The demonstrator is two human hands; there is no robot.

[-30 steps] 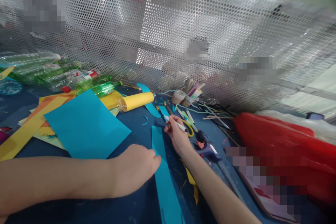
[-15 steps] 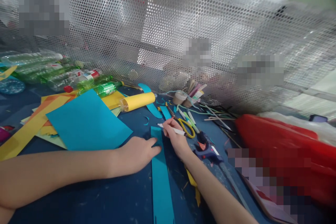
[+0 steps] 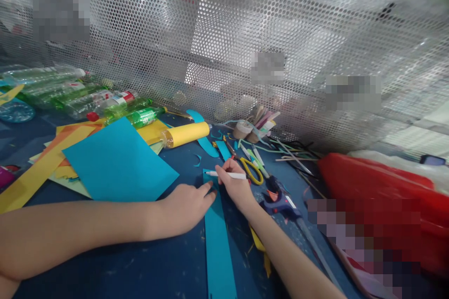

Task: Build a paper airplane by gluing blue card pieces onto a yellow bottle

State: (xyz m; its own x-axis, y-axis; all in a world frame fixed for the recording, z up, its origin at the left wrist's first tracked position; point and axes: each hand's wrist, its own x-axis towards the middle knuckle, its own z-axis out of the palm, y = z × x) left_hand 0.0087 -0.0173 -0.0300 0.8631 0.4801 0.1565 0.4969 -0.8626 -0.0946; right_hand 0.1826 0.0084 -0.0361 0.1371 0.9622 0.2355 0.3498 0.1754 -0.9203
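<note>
Teal paper strip (image 3: 217, 243) already cut; open left hand (image 3: 185, 208) pins it flat. Right hand (image 3: 235, 186) grips white pen (image 3: 226, 175) at strip's 12 o'clock end; no marks visible yet.

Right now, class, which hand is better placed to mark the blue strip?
Probably the right hand: it grips the white pen, tip over the blue strip. The left hand only presses the strip's edge.

Bare tabletop (image 3: 140, 261) near; scissors (image 3: 253, 172), glue gun (image 3: 280, 198) crowd the right.
</note>
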